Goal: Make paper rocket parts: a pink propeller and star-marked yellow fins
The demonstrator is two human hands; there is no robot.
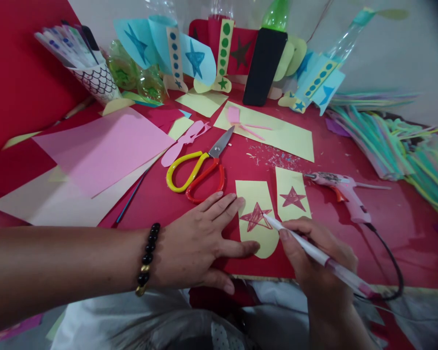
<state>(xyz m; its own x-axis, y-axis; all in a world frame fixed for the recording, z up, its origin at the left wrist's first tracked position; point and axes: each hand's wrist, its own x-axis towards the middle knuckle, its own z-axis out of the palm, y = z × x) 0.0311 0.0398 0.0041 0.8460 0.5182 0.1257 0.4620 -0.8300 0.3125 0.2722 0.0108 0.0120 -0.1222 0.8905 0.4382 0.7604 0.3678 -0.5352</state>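
Observation:
My right hand (319, 257) is closed around a white marker pen (310, 248), its tip on a dark red star (256, 218). The star is drawn on a pale yellow paper piece (264, 245) with a rounded near end; part of its colouring shows gaps. Fingers spread, my left hand (204, 233) lies flat, with fingertips on the left side of this paper. A second yellow paper piece (294, 211) with a filled red star lies just beyond, to the right. Scissors (200, 170) with one yellow and one red handle rest beyond my left hand, blades apart.
A pink glue gun (341, 189) with a black cord lies at right, near bundled pipe cleaners (372, 141). Pink paper (105, 146) and a pen cup (95, 82) are at left. Decorated bottle rockets (200, 53) and a black phone (264, 68) stand along the back.

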